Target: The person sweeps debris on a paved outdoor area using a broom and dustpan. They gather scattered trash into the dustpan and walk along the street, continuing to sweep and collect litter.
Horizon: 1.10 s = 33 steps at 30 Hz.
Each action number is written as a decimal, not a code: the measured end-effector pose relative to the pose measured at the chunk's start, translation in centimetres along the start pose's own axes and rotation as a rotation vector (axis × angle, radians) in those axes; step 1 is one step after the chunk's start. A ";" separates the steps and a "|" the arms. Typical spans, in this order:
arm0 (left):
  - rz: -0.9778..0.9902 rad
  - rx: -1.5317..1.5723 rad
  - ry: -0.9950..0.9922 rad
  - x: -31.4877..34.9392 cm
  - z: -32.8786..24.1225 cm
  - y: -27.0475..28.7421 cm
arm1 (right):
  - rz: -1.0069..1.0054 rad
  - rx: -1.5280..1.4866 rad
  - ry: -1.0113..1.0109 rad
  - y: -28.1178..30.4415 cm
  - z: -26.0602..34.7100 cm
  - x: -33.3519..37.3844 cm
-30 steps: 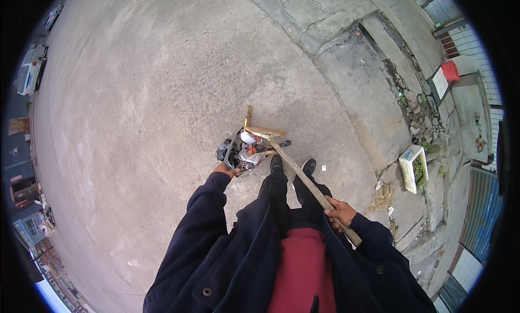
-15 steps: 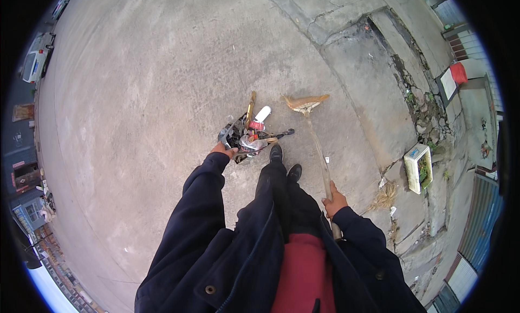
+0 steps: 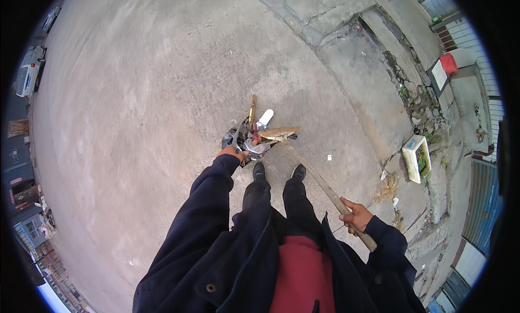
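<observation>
My right hand [image 3: 355,215] is closed round the wooden handle of a broom [image 3: 319,183], near its top end. The broom's flat, tan, fan-shaped head [image 3: 278,133] lies against the right side of a pile of rubbish. Closed on the grey rim of a dark rubbish container [image 3: 234,141], my left hand [image 3: 234,153] is at its near left side; its exact form is hidden by the load. In and on it are a yellowish stick [image 3: 252,111], a white oblong piece [image 3: 266,117], clear plastic [image 3: 254,146] and red scraps.
My two shoes [image 3: 299,172] stand just nearer than the rubbish on grey concrete. To the right are a white planter box [image 3: 416,160] with greenery, a dry straw bundle [image 3: 388,188] and broken paving [image 3: 417,104]. A white vehicle [image 3: 28,74] is at the far left.
The broom head has swung left and nearer, from bare concrete onto the rubbish. My right hand has moved right and nearer. My feet now stand apart; my left hand keeps its hold.
</observation>
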<state>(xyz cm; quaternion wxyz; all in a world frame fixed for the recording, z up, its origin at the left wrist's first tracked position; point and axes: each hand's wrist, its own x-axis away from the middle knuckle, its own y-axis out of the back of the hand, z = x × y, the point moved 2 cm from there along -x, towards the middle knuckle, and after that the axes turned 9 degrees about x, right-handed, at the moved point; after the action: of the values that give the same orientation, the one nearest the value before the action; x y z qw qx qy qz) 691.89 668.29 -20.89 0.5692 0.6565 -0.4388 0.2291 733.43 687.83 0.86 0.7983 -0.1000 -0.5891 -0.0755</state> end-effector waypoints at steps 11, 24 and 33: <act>0.034 -0.001 -0.038 0.9 0.0 2.1 | -0.386 -0.110 0.032 -0.7 6.8 -10.2; 0.010 0.077 -0.128 1.0 1.6 2.4 | -0.148 0.213 0.083 -12.2 4.7 -8.8; -0.084 0.235 -0.032 2.2 6.6 3.2 | 0.203 -0.253 -0.052 -11.7 7.9 -3.9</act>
<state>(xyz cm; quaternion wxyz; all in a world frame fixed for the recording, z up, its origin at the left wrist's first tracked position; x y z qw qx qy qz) 689.03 661.48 -19.00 0.4903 0.7401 -0.3902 0.2443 722.21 678.44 0.23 0.7673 -0.2607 -0.5822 -0.0655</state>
